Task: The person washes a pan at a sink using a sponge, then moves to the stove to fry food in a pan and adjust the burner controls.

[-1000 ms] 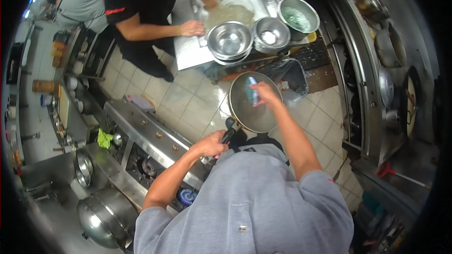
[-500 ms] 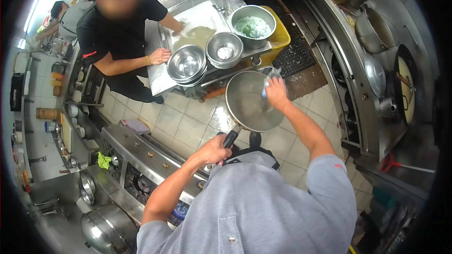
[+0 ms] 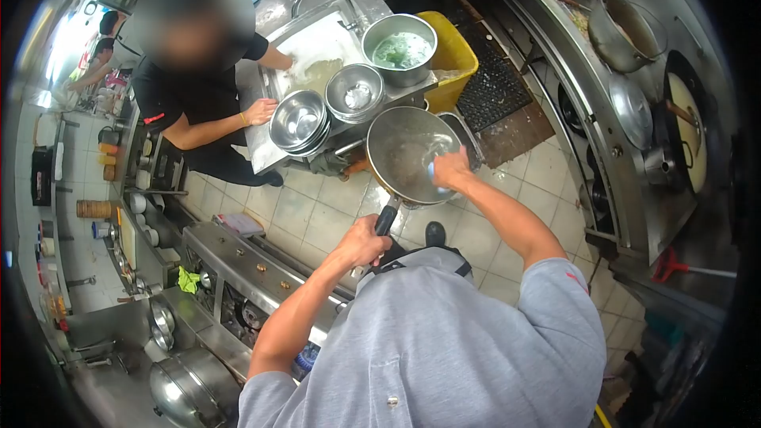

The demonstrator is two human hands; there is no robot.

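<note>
My left hand [image 3: 365, 242] is closed around the black handle [image 3: 385, 220] of a deep, wide frying pan [image 3: 396, 147]. The pan hangs above the tiled floor, in front of my body, and its grey inside faces up. My right hand [image 3: 452, 171] is over the pan's right side, fingers closed on a light blue cloth or sponge [image 3: 431, 171] against the inner wall. Most of that blue piece is hidden by my fingers. Just beyond the pan, a stack of steel bowls [image 3: 354, 92] and a second stack of bowls [image 3: 299, 122] stand at the counter's edge.
A co-worker in black [image 3: 186, 87] leans at the sink counter [image 3: 261, 160]. A steel pot [image 3: 400, 41] with green contents stands there, beside a yellow bin [image 3: 460, 71]. To the right runs a stove line with a large pot [image 3: 626, 32]; a steel range [image 3: 246, 265] is at lower left.
My right hand has moved from the pan's far right rim down along its right inner wall, with the blue piece. The view has shifted a little, and the pan appears slightly farther left.
</note>
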